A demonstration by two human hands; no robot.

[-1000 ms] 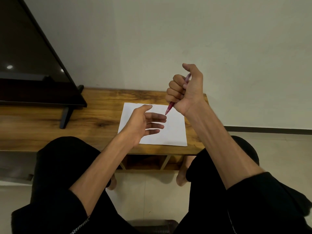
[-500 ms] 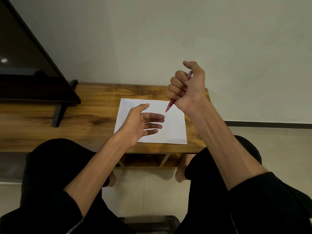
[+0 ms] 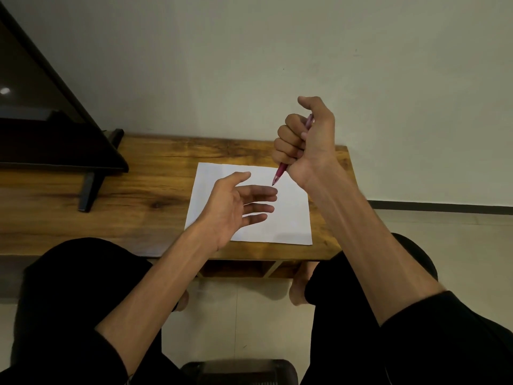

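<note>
A blank white sheet of paper (image 3: 288, 218) lies flat on the right half of a low wooden table (image 3: 155, 195). My right hand (image 3: 305, 143) is raised above the sheet's far right corner and grips a pink-red pen (image 3: 279, 173) in a fist, tip pointing down toward the paper without touching it. My left hand (image 3: 236, 207) hovers over the left part of the sheet, palm turned sideways, fingers straight and spread, holding nothing.
A dark flat screen (image 3: 41, 120) on a black stand (image 3: 91, 187) occupies the table's left end. A pale wall rises right behind the table. My knees in black trousers (image 3: 83, 287) sit at the near edge, bare feet on the tiled floor beneath.
The view has drifted slightly, so the table and screen sit a little further left. Both hands keep nearly the same pose; the pen stays in my right fist.
</note>
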